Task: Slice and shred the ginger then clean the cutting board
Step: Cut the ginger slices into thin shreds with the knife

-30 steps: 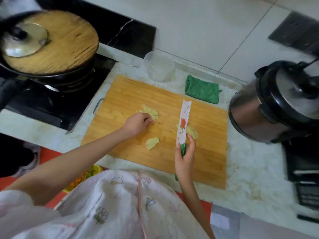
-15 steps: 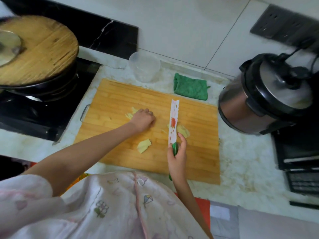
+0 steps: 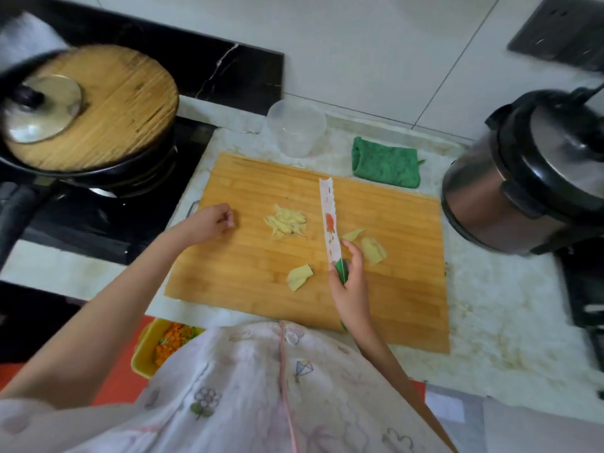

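A wooden cutting board (image 3: 255,289) lies on the marble counter. A small heap of shredded ginger (image 3: 287,222) sits near its middle. Flat ginger slices lie apart: one (image 3: 299,277) toward the front, two more (image 3: 372,249) to the right of the blade. My right hand (image 3: 348,284) grips the green handle of a white patterned knife (image 3: 329,220), blade pointing away, index finger along its side. My left hand (image 3: 214,219) hovers over the board's left part, left of the shreds, fingers loosely curled and holding nothing.
A clear plastic cup (image 3: 295,127) and a folded green cloth (image 3: 385,162) sit behind the board. A pressure cooker (image 3: 523,178) stands at the right. A black pan with a wooden lid (image 3: 94,106) is on the stove at left. A yellow dish of chopped vegetables (image 3: 163,344) sits below the counter edge.
My left hand has let go of the ginger shreds and drawn back to the left, leaving the heap uncovered. The knife hand has stayed roughly where it was.
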Tool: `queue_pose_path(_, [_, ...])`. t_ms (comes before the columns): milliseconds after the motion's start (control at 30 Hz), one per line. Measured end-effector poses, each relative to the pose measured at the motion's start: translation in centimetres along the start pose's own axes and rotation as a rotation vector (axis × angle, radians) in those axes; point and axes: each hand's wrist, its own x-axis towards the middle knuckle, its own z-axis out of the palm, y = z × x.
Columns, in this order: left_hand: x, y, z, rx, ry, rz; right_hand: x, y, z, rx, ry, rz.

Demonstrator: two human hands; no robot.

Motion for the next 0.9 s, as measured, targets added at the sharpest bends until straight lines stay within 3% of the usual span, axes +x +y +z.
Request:
queue_pose_path(167, [0.3, 0.1, -0.5, 0.027, -0.089, 0.000, 0.1, -0.2, 1.1, 0.019, -0.056, -0.029])
queue_pose_path(333, [0.9, 0.3, -0.9, 0.025, 0.094, 0.006, -0.3, 0.0, 0.9, 0.009, -0.071, -0.027])
queue_pose_path(500, [0.9, -0.4, -1.4, -0.006, 0.020, 0.106, -0.5, 0.6, 0.5, 0.003, -0.053, -0.018])
queue_pose_path(633, [1.2, -1.7, -0.2, 0.003, 0.153, 0.133, -0.4, 0.8, 0.3, -0.004, -0.036, -0.006])
queue_pose_path(767, [0.8, -1.0, 1.8, 0.152, 0.134, 0.116, -0.5, 0.7, 0.4, -0.019, -0.037, -0.011])
queue_pose_path(900, [0.4, -1.1, 2.7, 0.094, 0.222, 0.167, -0.8, 0.6, 0.6, -0.024, -0.048, -0.011])
